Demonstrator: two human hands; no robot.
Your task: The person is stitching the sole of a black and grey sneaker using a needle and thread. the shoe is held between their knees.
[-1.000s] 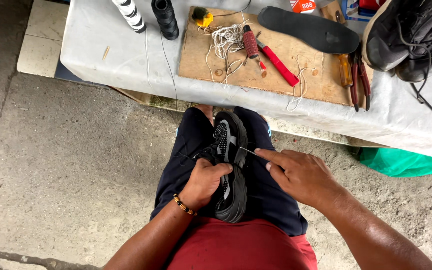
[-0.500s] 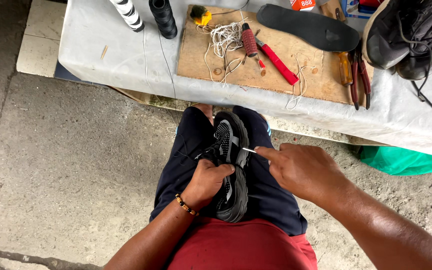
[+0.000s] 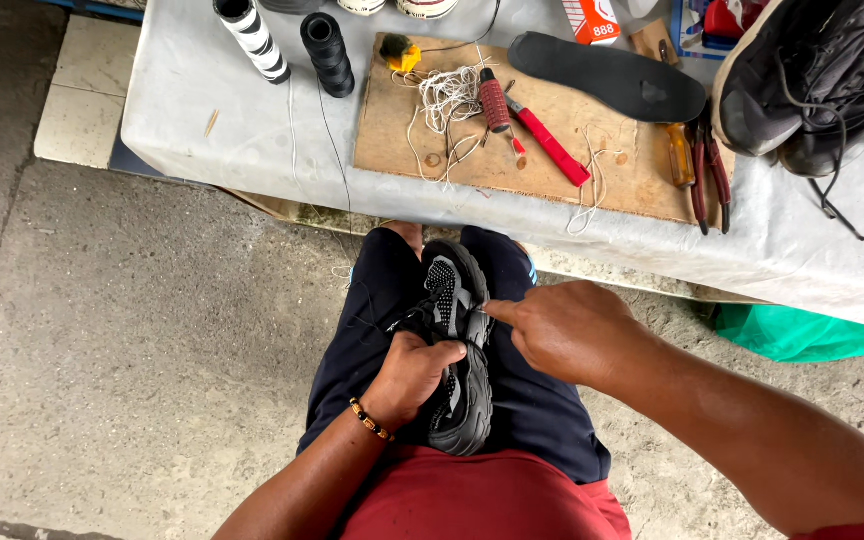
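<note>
The shoe [image 3: 457, 350] lies in the person's lap, wedged between the thighs, black with a grey mesh strip running down its upper. Its long axis runs straight away from the body, one end toward the table [image 3: 202, 110], the other toward the belly; I cannot say for certain which end is the toe, though the far end looks like it. It is turned a little on its side, so the thick sole edge faces right. The left hand [image 3: 414, 378] is closed around the shoe's middle, fingers curled over the upper, gripping it firmly. The right hand [image 3: 562, 328] is drawn narrow, thumb and forefinger pinched at the sole's edge, seemingly on a needle or awl, too fine to make out. To my eye this is hand-stitching along the seam between upper and sole, partway through a stitch. The next move would call for a steady grip from the left hand and a straight push or pull along the seam line, without twisting the shoe. Beyond the knees, the table carries a board [image 3: 512, 140] with loose string [image 3: 447, 100], a red-handled tool [image 3: 550, 148], an insole [image 3: 607, 80], two thread spools [image 3: 327, 52], pliers [image 3: 709, 170] and another dark shoe [image 3: 822, 80].
</note>
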